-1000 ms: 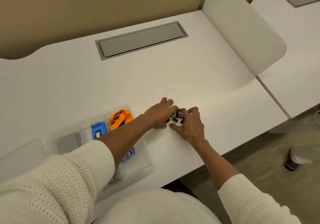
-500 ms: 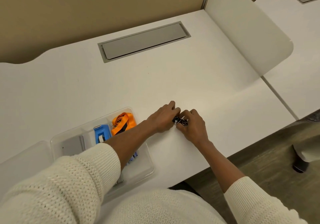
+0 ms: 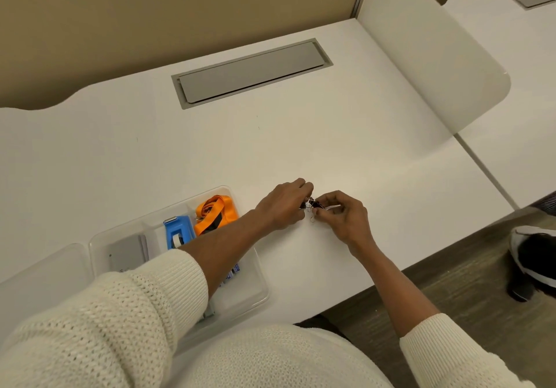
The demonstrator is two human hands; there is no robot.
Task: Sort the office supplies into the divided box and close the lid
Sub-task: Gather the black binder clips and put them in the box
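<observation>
Head view, hands: left hand and right hand meet fingertip to fingertip, both pinching a small cluster of binder clips just above the desk.
Head view, box: box lies open left of the hands, under the left forearm; stapler and lanyard in rear compartments; lid lies at its left.
Risk, drop: clips are small and many; a loose pinch could scatter them.
Risk, snag: the forearm crossing the box could knock it.

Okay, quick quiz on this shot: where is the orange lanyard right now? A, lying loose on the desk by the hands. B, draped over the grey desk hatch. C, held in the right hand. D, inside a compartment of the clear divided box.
D: the orange lanyard sits coiled in a far compartment of the clear divided box, beside the blue item.
</observation>
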